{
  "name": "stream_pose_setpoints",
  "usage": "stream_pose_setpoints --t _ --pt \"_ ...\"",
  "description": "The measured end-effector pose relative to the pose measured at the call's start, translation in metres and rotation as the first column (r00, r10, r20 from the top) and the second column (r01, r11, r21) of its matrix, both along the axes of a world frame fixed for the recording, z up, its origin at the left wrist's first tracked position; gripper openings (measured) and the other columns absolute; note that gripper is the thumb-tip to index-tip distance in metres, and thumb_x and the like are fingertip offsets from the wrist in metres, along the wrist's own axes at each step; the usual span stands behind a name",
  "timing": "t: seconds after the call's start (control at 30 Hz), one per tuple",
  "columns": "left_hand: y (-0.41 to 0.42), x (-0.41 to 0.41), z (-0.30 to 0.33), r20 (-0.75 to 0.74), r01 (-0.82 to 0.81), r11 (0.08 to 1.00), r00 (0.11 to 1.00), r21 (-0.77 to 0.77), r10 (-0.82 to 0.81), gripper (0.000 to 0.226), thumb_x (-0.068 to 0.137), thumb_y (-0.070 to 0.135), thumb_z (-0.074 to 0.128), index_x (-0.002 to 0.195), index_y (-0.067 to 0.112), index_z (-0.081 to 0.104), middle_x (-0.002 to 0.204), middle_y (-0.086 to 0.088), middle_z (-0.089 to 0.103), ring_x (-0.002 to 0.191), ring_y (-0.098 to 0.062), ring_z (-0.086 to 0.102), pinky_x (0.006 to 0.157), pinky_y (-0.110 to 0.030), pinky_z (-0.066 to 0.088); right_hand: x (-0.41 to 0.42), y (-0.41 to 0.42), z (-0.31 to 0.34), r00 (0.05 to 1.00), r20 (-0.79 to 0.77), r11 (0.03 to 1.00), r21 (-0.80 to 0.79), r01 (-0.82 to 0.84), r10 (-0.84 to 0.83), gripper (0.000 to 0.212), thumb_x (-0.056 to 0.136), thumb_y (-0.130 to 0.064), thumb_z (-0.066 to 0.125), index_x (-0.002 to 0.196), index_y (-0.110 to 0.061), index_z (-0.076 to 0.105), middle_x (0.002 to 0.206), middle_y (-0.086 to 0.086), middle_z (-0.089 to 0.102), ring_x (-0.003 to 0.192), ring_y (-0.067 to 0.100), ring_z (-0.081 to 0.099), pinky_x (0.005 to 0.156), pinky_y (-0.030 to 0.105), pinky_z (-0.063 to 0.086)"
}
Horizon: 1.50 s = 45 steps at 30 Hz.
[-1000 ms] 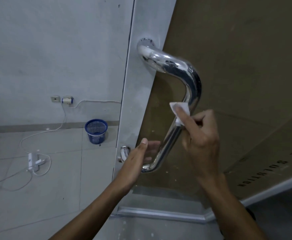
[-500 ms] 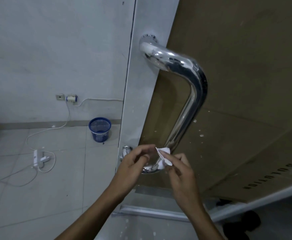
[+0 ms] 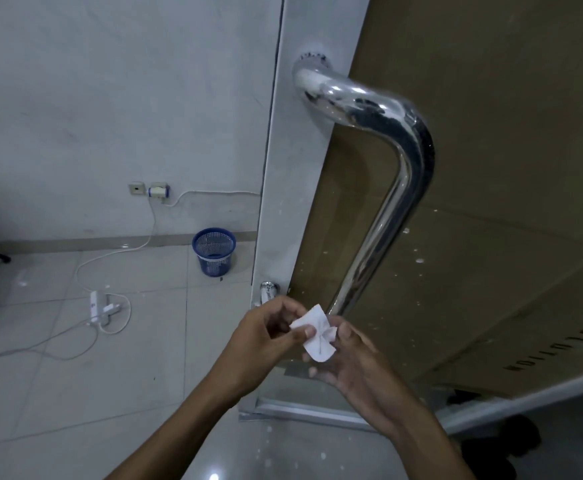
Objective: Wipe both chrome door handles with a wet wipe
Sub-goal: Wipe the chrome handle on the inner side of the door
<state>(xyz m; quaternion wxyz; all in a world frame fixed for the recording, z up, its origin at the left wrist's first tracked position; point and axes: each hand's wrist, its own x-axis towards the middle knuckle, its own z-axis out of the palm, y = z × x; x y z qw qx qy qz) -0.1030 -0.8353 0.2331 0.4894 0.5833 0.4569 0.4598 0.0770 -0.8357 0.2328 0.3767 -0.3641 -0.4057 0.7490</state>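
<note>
A large curved chrome door handle point(image 3: 383, 188) is fixed to the pale door stile point(image 3: 300, 174) and runs down toward my hands. Its lower end is hidden behind them. A small chrome stub point(image 3: 268, 291) of a second handle shows at the door's edge. A small white wet wipe point(image 3: 317, 332) is held just below the handle between both hands. My left hand point(image 3: 265, 336) pinches its left edge and my right hand point(image 3: 348, 355) pinches its right side. Neither hand touches the handle.
A blue mesh wastebasket point(image 3: 214, 251) stands on the tiled floor by the wall. A white power strip point(image 3: 100, 306) and cables lie on the floor at left. Brown cardboard point(image 3: 490, 202) covers the door panel. The door's bottom rail point(image 3: 303, 412) lies below my hands.
My right hand came down from the handle's mid bar with the wipe. My left hand left the lower handle end and took hold of the wipe, which now spreads flatter between both hands.
</note>
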Motion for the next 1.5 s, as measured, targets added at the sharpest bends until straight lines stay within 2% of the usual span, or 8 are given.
stream_pose_setpoints --t 0.17,0.47,0.63,0.83,0.97,1.2,1.33,1.5 --pt "0.000 0.001 -0.002 -0.038 0.027 0.999 0.999 -0.028 -0.028 0.004 0.090 0.019 0.067 0.087 0.018 0.069 0.082 -0.002 0.070 0.079 -0.019 0.065 0.070 -0.023 0.051 -0.002 -0.004 -0.005 0.964 0.230 0.987 0.125 0.103 -0.130 0.011 0.087 -0.022 0.070 0.098 -0.025 0.070 0.101 0.001 0.074 0.090 0.011 0.068 0.075 0.028 0.054" --pt "0.003 0.010 -0.021 -0.224 -0.124 0.992 0.967 -0.010 0.118 0.004 0.089 0.018 0.068 0.086 0.017 0.069 0.082 0.004 0.069 0.077 -0.014 0.062 0.062 -0.012 0.045 -0.008 -0.013 -0.026 0.758 0.516 0.910 0.322 0.260 -0.399 0.035 0.093 -0.005 0.060 0.117 -0.030 0.059 0.085 -0.008 0.077 0.077 0.011 0.074 0.065 0.023 0.058" --pt "0.002 0.006 -0.033 -0.305 -0.214 0.977 0.930 0.004 0.205 0.005 0.088 0.019 0.069 0.084 0.020 0.066 0.082 0.007 0.065 0.074 -0.005 0.056 0.061 -0.005 0.040 -0.019 -0.024 -0.043 0.787 0.411 0.888 0.205 0.413 -0.461 0.048 0.095 -0.006 0.059 0.117 -0.047 0.048 0.082 -0.006 0.077 0.075 0.020 0.075 0.068 0.029 0.061" --pt "0.022 0.020 -0.033 -0.402 -0.228 0.952 0.867 0.205 0.294 0.003 0.088 0.022 0.070 0.089 0.020 0.067 0.088 0.007 0.066 0.078 0.000 0.055 0.068 -0.002 0.039 -0.023 -0.018 -0.045 0.798 0.236 0.818 -0.025 0.575 -0.554 0.014 0.095 -0.010 0.060 0.108 -0.012 0.055 0.096 0.012 0.076 0.084 0.024 0.075 0.067 0.023 0.059" --pt "0.040 0.033 -0.042 -0.621 -0.170 0.917 0.690 0.362 0.373 0.022 0.084 0.024 0.074 0.103 0.015 0.068 0.110 -0.005 0.063 0.096 -0.021 0.059 0.083 -0.033 0.052 -0.029 -0.011 -0.047 0.820 0.168 0.809 -0.145 0.570 -0.548 0.013 0.096 -0.008 0.058 0.106 -0.007 0.049 0.090 0.014 0.076 0.083 0.024 0.075 0.063 0.026 0.059" --pt "0.022 0.034 -0.078 -0.613 -0.002 0.739 0.557 0.674 0.560 0.031 0.088 0.032 0.063 0.113 0.015 0.056 0.118 -0.011 0.061 0.110 -0.023 0.049 0.095 -0.035 0.040 -0.030 -0.013 -0.062 0.722 0.284 0.776 0.209 0.595 -0.631 0.021 0.094 -0.007 0.060 0.089 -0.024 0.047 0.095 0.004 0.075 0.087 0.016 0.073 0.065 0.034 0.060" --pt "0.019 0.033 -0.078 -0.636 -0.008 0.773 0.562 0.635 0.528 0.035 0.097 0.035 0.040 0.114 0.014 0.061 0.116 -0.009 0.064 0.107 -0.020 0.052 0.095 -0.035 0.044 -0.031 -0.013 -0.064 0.689 0.326 0.759 0.360 0.542 -0.647 0.031 0.092 -0.012 0.063 0.081 -0.038 0.051 0.095 -0.002 0.074 0.086 0.009 0.073 0.065 0.033 0.061" --pt "0.019 0.027 -0.075 -0.686 0.008 0.821 0.553 0.571 0.472 0.026 0.090 0.028 0.058 0.107 0.013 0.070 0.112 -0.010 0.068 0.104 -0.027 0.064 0.091 -0.040 0.049 -0.030 -0.011 -0.072 0.731 0.311 0.794 0.268 0.546 -0.607 0.019 0.094 -0.009 0.061 0.087 -0.025 0.054 0.101 0.003 0.073 0.089 0.012 0.072 0.068 0.037 0.062"
